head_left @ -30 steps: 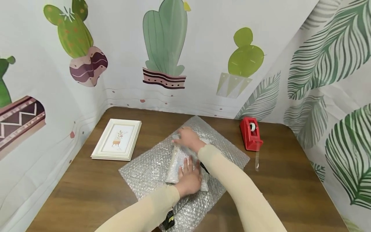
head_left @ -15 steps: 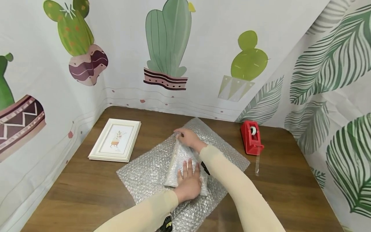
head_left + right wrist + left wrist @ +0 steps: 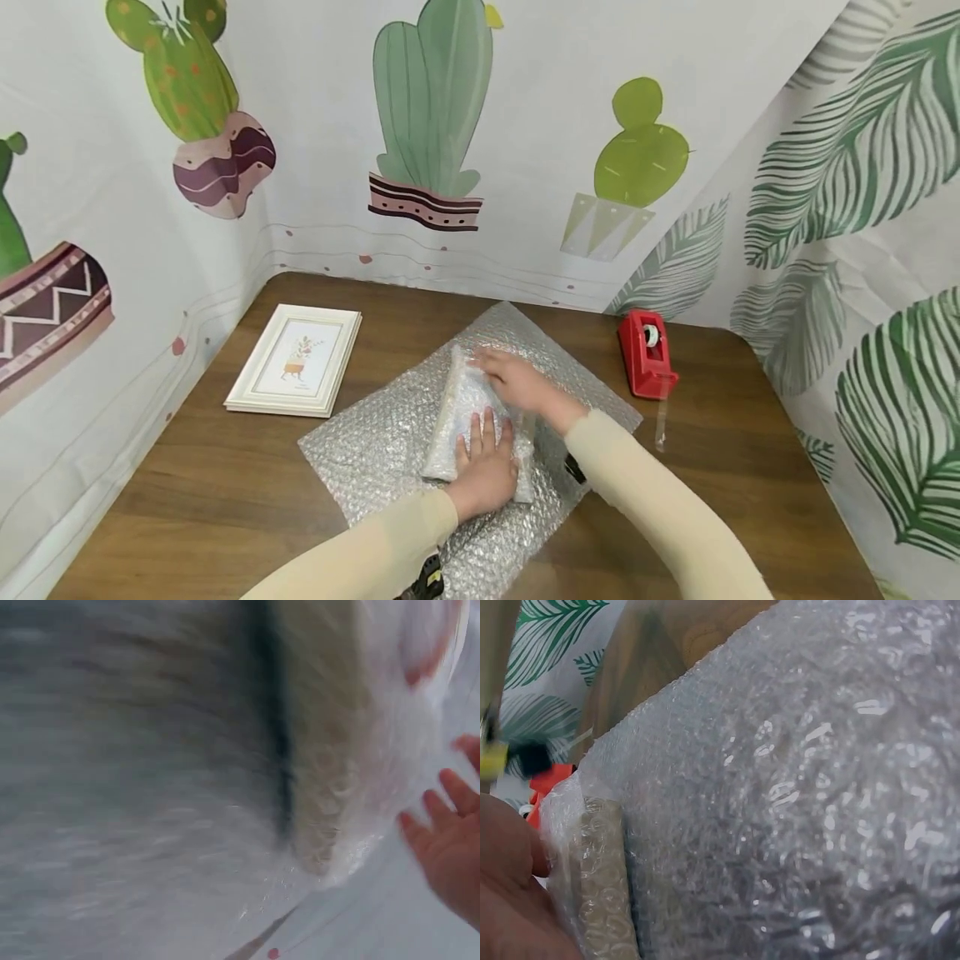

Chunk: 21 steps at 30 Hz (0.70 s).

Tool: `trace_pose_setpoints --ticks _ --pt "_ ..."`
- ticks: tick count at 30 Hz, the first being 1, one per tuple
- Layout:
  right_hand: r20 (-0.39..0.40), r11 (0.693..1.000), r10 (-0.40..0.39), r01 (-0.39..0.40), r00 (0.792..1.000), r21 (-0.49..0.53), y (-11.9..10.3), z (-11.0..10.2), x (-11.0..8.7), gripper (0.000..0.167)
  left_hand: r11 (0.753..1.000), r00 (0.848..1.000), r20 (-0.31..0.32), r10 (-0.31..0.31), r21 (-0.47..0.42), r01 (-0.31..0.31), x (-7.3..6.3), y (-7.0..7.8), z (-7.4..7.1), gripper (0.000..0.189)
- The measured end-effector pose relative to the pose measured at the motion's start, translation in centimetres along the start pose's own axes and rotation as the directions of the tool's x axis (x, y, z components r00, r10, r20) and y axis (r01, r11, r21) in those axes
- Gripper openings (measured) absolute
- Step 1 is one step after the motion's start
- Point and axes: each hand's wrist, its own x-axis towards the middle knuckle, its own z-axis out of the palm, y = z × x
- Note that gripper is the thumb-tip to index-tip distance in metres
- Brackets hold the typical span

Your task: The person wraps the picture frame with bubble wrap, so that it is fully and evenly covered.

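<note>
A flat rectangular item (image 3: pixel 444 442), folded in bubble wrap, lies at the middle of a larger bubble wrap sheet (image 3: pixel 367 446) on the table. Its cream edge (image 3: pixel 604 877) shows through the film in the left wrist view. My left hand (image 3: pixel 486 473) rests on top of the bundle with spread, straight fingers. Over the bundle's upper right part, my right hand (image 3: pixel 517 382) reaches across with extended fingers. The right wrist view, partly blurred, shows those fingers (image 3: pixel 442 817) loosely spread beside the film with nothing between them.
A white picture frame (image 3: pixel 296 358) with a plant print lies on the left of the brown table (image 3: pixel 217 492). At the right stands a red tape dispenser (image 3: pixel 647 354), with a strip of tape (image 3: pixel 662 425) hanging from its front. Patterned cloth (image 3: pixel 525 150) hangs behind.
My right hand pinched the wrap at the bundle's top corner half a second ago; it has since let go and moved right and toward me. My left hand stays on the bundle.
</note>
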Motion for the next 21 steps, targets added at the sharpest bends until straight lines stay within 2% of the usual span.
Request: trace_pose_setpoints --ticks 2,4,7,11,14,16,17,18,19,21 --pt "-0.005 0.999 0.004 -0.004 1.0 -0.033 -0.5 0.5 -3.1 0.041 0.999 1.0 0.015 0.003 -0.034 -0.003 0.1 -0.1 0.0 0.06" --pt "-0.014 1.0 0.016 -0.016 1.0 -0.006 -0.7 1.2 -6.0 0.042 0.997 1.0 0.029 0.002 -0.074 0.0 0.3 -0.3 -0.1 0.06" --pt "-0.042 0.999 0.026 -0.025 0.999 0.026 -0.8 2.5 -9.1 0.043 0.993 0.999 0.032 0.003 -0.115 0.0 0.5 -0.7 -0.2 0.06" --pt "-0.054 0.999 0.023 -0.025 0.998 -0.028 -0.5 4.2 -10.9 0.045 0.987 1.0 0.012 -0.002 -0.161 0.004 0.6 -1.1 -0.4 0.066" --pt "-0.062 0.997 0.023 -0.027 0.998 -0.066 -0.2 4.8 -11.3 0.047 0.978 1.0 -0.012 -0.005 -0.206 0.002 0.7 -1.3 -0.4 0.075" --pt "-0.059 0.998 0.022 -0.026 0.998 -0.058 0.0 4.9 -11.4 0.047 0.964 1.0 -0.025 -0.012 -0.265 0.005 0.7 -1.3 -0.6 0.082" --pt "-0.054 0.998 0.017 -0.02 0.998 -0.055 0.1 4.9 -11.4 0.047 0.949 1.0 -0.01 -0.024 -0.314 0.02 0.7 -1.4 -0.9 0.085" --pt "-0.048 0.998 0.011 -0.014 0.999 -0.056 0.1 4.8 -11.4 0.047 0.924 0.999 0.013 -0.033 -0.382 0.036 0.8 -1.5 -1.3 0.087" --pt "-0.04 0.998 0.007 -0.01 0.999 -0.057 0.2 4.8 -11.5 0.047 0.883 0.998 0.05 -0.038 -0.465 0.057 0.8 -1.7 -1.9 0.088" --pt "-0.027 0.998 0.003 -0.005 1.0 -0.062 0.2 4.6 -11.7 0.049 0.767 0.991 0.127 -0.03 -0.633 0.104 0.8 -2.3 -3.4 0.083"
